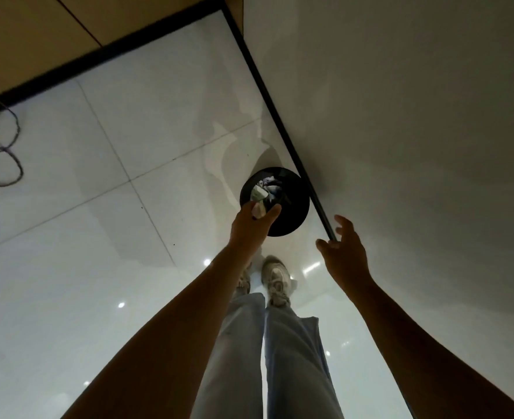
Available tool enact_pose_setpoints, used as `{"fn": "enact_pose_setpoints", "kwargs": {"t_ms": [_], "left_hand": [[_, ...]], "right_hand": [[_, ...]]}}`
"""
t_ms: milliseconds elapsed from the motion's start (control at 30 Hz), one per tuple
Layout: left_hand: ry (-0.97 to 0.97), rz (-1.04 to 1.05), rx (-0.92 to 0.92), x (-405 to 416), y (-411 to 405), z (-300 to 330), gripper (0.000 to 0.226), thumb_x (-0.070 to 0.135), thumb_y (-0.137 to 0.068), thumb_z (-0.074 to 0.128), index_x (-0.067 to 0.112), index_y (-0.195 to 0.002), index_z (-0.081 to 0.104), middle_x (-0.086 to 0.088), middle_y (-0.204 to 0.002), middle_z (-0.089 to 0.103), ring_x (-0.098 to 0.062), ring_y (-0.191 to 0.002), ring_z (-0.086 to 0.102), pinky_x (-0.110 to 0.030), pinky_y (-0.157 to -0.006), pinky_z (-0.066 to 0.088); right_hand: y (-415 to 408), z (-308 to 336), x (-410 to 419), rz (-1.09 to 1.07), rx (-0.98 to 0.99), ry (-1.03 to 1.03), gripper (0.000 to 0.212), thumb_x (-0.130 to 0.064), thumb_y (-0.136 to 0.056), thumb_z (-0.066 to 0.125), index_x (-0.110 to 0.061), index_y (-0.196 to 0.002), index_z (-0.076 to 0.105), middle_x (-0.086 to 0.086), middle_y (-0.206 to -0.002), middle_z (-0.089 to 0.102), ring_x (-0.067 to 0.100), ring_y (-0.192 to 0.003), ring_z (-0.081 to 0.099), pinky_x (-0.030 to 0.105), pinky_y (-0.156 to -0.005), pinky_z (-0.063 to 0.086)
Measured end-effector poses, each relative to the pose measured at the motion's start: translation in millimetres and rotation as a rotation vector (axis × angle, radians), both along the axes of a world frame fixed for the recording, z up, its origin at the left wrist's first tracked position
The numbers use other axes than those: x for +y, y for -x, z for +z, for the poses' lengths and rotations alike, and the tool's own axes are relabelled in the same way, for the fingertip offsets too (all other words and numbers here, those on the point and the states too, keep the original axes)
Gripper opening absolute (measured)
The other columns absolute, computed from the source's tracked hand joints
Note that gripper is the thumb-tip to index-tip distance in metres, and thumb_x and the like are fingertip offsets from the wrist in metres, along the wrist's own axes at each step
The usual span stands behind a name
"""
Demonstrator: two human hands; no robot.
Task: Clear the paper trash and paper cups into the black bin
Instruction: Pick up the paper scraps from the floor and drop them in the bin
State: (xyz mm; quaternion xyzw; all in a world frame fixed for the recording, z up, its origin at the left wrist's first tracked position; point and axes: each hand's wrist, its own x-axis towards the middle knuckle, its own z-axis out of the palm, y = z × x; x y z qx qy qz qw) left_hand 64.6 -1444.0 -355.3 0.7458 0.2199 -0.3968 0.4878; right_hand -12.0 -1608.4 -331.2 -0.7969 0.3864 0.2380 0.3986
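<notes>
Left hand [251, 225] pinches a crumpled paper scrap [258, 210] between thumb and fingers, directly over the mouth of the black bin [289, 207], which stands on the tiled floor [128, 131] against the wall [401, 116]. Right hand [345, 249] hangs apart, fingers spread, holding nothing. The paper looks light, soft and crushable; a loose pinch anywhere should do.

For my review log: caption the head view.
Left hand holds paper over the black bin; right hand open.
</notes>
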Motion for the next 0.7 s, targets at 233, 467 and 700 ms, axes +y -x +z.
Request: {"fn": "enact_pose_setpoints", "kwargs": {"t_ms": [233,467,700], "left_hand": [[-0.144,-0.071,0.031,-3.7,-17.1,-17.8,0.063,0.044,-0.09,0.059,0.009,-0.139,0.041,-0.014,-0.14,0.048,-0.029,-0.128,0.046,-0.032,-0.098,0.039],[-0.101,-0.115,0.0,34.0,9.1,38.9,0.046,0.038,-0.095,0.052,0.013,-0.134,0.05,-0.009,-0.138,0.052,-0.022,-0.124,0.05,-0.024,-0.089,0.037],[-0.046,-0.296,-0.177,28.1,39.6,139.8,0.035,0.031,-0.095,0.055,0.014,-0.126,0.057,-0.005,-0.129,0.059,-0.011,-0.109,0.053,-0.022,-0.086,0.037]], "right_hand": [[21.4,4.7,-10.6,-0.045,0.03,0.056,0.061,-0.018,-0.089,0.061,-0.02,-0.143,0.032,0.01,-0.138,0.046,0.021,-0.113,0.056,0.026,-0.08,0.04],[28.5,40.0,6.7,-0.035,-0.023,0.0,0.06,-0.016,-0.09,0.061,-0.02,-0.142,0.033,0.01,-0.144,0.043,0.023,-0.12,0.052,0.025,-0.085,0.04],[54.6,125.9,15.8,0.102,-0.153,0.049,0.061,-0.019,-0.091,0.058,-0.021,-0.145,0.028,0.009,-0.145,0.038,0.026,-0.128,0.045,0.038,-0.1,0.043]]}}
